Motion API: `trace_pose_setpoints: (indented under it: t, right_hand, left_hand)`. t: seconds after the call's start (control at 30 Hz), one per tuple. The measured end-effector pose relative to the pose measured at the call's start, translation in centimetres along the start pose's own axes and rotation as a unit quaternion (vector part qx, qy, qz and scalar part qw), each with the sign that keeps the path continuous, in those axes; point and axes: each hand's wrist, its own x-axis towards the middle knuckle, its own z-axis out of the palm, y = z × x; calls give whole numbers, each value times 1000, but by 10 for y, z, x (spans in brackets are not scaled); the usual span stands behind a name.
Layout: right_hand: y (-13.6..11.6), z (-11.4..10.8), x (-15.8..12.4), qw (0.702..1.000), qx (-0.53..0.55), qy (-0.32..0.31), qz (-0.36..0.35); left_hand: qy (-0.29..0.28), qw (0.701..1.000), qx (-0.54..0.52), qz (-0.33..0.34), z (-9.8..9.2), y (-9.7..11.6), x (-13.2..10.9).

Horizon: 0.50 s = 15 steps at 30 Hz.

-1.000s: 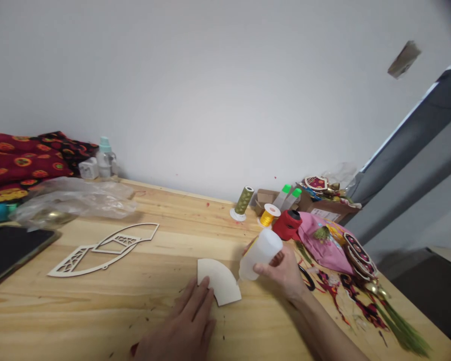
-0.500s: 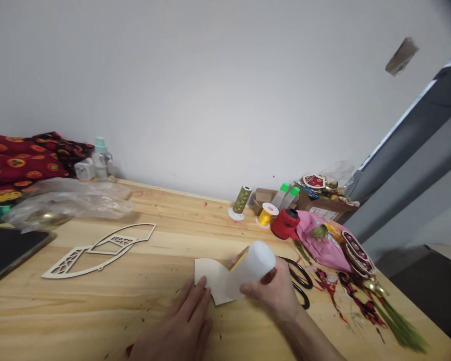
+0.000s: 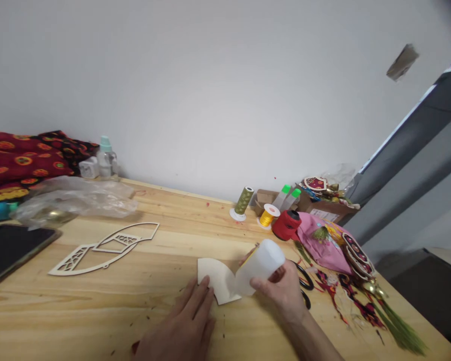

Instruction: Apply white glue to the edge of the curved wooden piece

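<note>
My right hand (image 3: 281, 291) grips a white squeeze bottle (image 3: 261, 264), tipped over with its nozzle down on a fan-shaped wooden piece (image 3: 215, 278). That pale piece lies flat on the wooden table (image 3: 97, 301). My left hand (image 3: 184, 326) rests flat on the table with fingers stretched out, its fingertips pressing the piece's near left edge.
A cut-out wooden frame (image 3: 105, 248) lies to the left. Clear plastic bags (image 3: 75, 200), patterned red fabric (image 3: 18, 165) and a dark tablet (image 3: 11, 250) sit far left. Thread spools (image 3: 243, 203), a red spool (image 3: 286, 225), scissors (image 3: 304, 288), pink fabric (image 3: 319, 240) and ornaments crowd the right.
The bottle has swung down and left from beside the piece until its nozzle is over the piece. My left hand has stayed on the piece's edge.
</note>
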Motion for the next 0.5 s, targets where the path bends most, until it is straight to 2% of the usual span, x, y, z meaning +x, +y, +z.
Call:
trace_pose_setpoints:
  t: [0.2,0.4,0.5]
  right_hand:
    - [4,6,-3,999,17,-29,5]
    - [5,-22,-7,999,-14,31,-18]
    - [7,-28,-6,998,-12,49,-22]
  left_hand:
    - [23,1000,-8,18,3,-1,-1]
    - [-4,1000,-20,-23,0,1,1]
    - [-23,999,-25,-32,-1,0,1]
